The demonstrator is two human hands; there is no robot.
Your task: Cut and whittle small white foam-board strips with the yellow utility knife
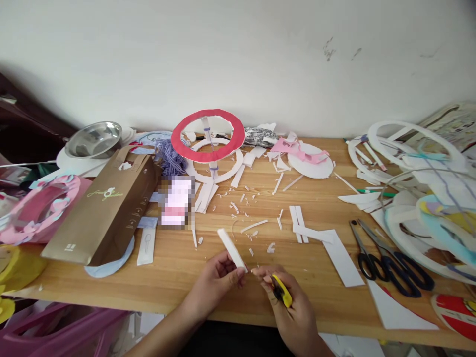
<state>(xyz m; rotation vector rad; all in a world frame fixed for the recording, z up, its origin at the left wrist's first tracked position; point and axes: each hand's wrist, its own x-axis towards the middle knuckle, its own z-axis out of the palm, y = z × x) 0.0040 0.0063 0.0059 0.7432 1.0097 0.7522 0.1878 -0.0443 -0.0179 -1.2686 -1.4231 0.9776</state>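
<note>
My left hand (215,280) pinches the near end of a white foam strip (231,248), which points up and away over the wooden table (178,263). My right hand (288,302) grips a yellow and black utility knife (281,290), its tip close to the strip's near end. Small white offcuts (253,226) lie scattered on the table just beyond both hands.
Black-handled scissors (390,260) lie to the right beside white foam pieces (340,255). A brown paper bag (106,208) lies on the left, a red ring on a white stand (208,136) stands at the back centre, a steel bowl (93,139) sits back left, and foam rings (412,144) pile up at right.
</note>
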